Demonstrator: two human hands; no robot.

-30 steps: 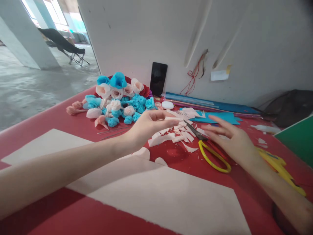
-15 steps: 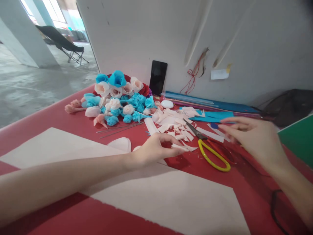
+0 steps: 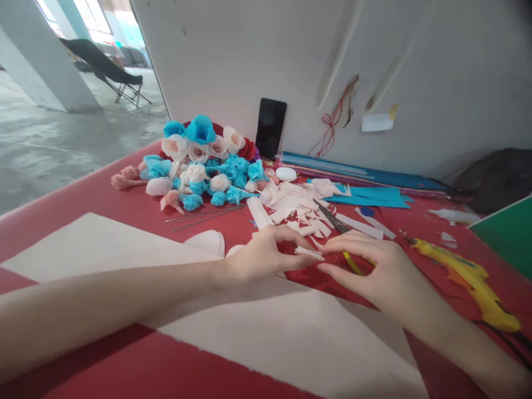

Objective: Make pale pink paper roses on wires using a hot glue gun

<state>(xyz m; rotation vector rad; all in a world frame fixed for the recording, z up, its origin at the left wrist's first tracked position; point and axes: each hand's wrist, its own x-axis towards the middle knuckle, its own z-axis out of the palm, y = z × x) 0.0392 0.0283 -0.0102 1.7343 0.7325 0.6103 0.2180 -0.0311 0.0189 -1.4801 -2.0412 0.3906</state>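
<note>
My left hand (image 3: 260, 252) is closed on a small folded strip of pale pink crepe paper (image 3: 310, 253), pinched between thumb and fingers. Just right of it, my right hand (image 3: 369, 263) has its thumb and forefinger apart, their tips at the strip's free end; whether they touch it is hard to see. Behind my right hand lie scissors (image 3: 332, 218), blades showing and a yellow handle mostly hidden. Pale paper scraps (image 3: 291, 202) are heaped beyond both hands. A large pale crepe sheet (image 3: 270, 327) spreads beneath my forearms.
Blue, white and pink paper flowers (image 3: 208, 172) pile up at the back left, with thin wires (image 3: 203, 217) before them. A yellow glue gun (image 3: 469, 282) lies at right. A phone (image 3: 271, 128) leans on the wall. Blue paper strips (image 3: 366, 197) lie at the back.
My right hand has moved left, from beyond the scissors to the strip's end, and now covers much of the scissors' handles. The glue gun has come into sight. My left hand keeps its place.
</note>
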